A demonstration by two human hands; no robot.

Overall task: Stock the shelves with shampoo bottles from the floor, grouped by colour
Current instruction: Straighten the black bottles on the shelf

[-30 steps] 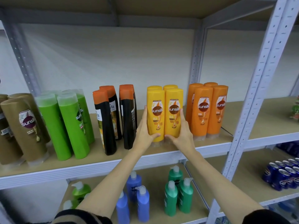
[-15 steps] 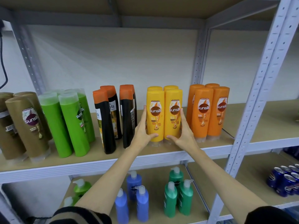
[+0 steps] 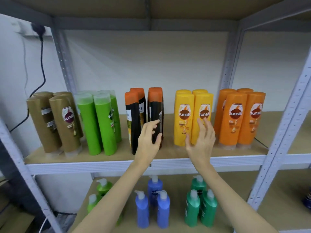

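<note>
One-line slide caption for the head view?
Both hands, left hand and right hand, open before yellow bottles on the colour-grouped shelf.

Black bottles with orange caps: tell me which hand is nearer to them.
Left. The left hand is right in front of the black bottles, overlapping the right-hand pair. The right hand is off to their right, in front of the yellow bottles.

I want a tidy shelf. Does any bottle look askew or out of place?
Mostly tidy, grouped by colour. Only the brown bottles at the far left of the shelf differ: one shows its back label while its neighbour faces front. Nothing fallen or spilled.
</note>
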